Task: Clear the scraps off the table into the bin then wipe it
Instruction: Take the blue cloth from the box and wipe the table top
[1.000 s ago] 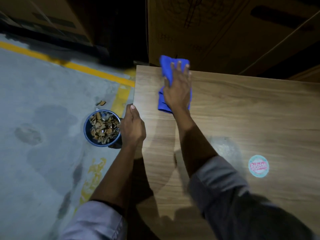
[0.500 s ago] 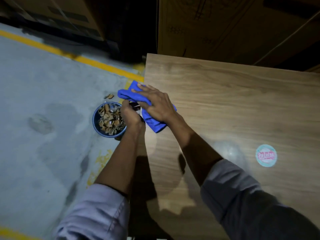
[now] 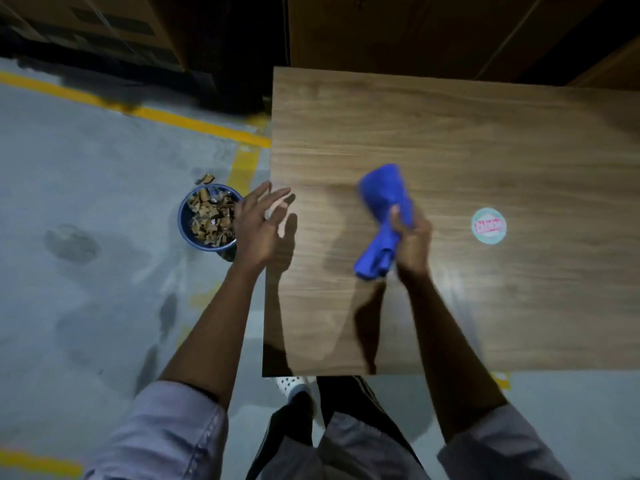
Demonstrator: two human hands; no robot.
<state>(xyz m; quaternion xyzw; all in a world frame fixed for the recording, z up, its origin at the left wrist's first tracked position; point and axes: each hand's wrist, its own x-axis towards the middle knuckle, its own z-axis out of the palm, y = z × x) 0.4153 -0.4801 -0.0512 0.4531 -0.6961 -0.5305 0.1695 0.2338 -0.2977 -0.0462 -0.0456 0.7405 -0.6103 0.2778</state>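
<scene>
- While the right hand (image 3: 412, 242) is clamped around a bunched blue cloth (image 3: 384, 209), the cloth stands over the middle of the wood-grain worktop (image 3: 450, 133), its lower end near the surface.
- Left hand (image 3: 258, 223) is spread, fingers apart, holding nothing, at the left edge of the worktop.
- Round blue bin (image 3: 188, 220) full of brown cardboard scraps (image 3: 209, 216) sits on the grey floor (image 3: 86, 202), just left of the worktop.
- One scrap (image 3: 205, 178) lies on the floor just beyond the bin.
- Round pale sticker (image 3: 488, 225) is on the worktop, right of the cloth.
</scene>
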